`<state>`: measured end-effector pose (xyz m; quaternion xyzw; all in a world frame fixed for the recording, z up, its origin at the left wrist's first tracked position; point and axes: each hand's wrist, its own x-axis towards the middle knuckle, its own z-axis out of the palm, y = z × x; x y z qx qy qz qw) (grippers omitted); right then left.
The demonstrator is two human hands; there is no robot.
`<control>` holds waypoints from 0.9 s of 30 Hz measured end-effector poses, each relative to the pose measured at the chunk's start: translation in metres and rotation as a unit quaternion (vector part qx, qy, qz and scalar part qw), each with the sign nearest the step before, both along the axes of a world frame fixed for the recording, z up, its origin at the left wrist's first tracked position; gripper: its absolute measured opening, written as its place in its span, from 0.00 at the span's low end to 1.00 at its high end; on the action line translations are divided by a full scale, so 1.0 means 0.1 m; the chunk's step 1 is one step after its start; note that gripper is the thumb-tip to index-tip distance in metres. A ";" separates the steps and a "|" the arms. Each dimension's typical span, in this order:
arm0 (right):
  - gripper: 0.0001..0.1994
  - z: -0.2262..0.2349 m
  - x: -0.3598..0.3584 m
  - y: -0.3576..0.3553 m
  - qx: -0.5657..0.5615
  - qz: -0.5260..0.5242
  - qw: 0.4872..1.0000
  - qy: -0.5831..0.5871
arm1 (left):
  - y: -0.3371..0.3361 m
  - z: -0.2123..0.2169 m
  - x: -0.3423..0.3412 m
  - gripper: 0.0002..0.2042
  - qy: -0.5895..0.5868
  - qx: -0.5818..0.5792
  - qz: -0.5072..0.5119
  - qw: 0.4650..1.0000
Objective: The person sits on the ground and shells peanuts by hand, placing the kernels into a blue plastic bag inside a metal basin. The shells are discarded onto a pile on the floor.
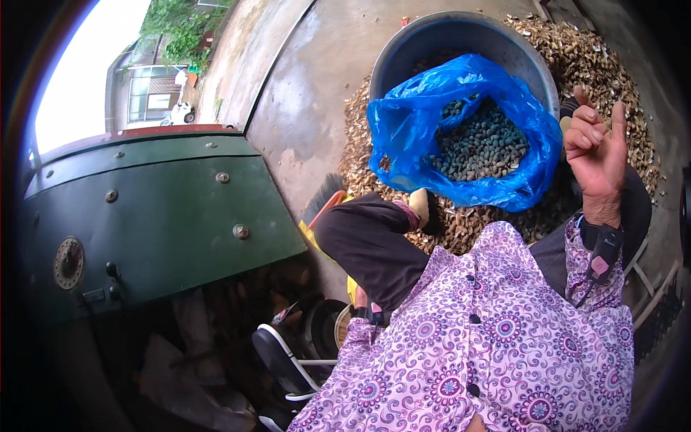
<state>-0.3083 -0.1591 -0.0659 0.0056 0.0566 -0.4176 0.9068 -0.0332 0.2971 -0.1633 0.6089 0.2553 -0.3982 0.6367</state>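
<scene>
My right hand is raised beside the right rim of a large grey metal basin. Its palm shows, some fingers are bent and others stretched apart, and nothing is in it. A blue plastic bag lies over the basin's near side, its mouth spread wide. Small dark grey-green nuts or seeds fill it; their exact kind is unclear. Low by my left thigh, only a bit of my left hand shows near the wrist, its fingers hidden.
Brown broken shells lie heaped around the basin on the concrete floor. To the left stands a green metal cabinet with bolts and a dial. A broom rests by my left knee, near a white-framed chair.
</scene>
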 end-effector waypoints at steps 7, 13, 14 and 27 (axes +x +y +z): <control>0.28 -0.03 -0.13 -0.04 0.002 -0.008 1.000 -0.026 | -0.15 0.17 -0.10 0.19 -0.023 -0.029 0.027 0.999; 0.28 -0.07 -0.09 -0.08 -0.036 -0.028 0.999 0.018 | 0.35 0.03 0.09 0.23 -0.002 -0.145 -0.002 0.989; 0.28 -0.11 -0.07 -0.10 -0.037 -0.043 0.997 0.052 | 0.36 0.03 0.09 0.23 0.004 -0.173 -0.016 0.985; 0.28 -0.90 -0.30 -0.31 -0.023 -0.019 0.978 0.209 | -0.33 0.25 0.28 0.23 -0.056 -0.151 0.068 0.985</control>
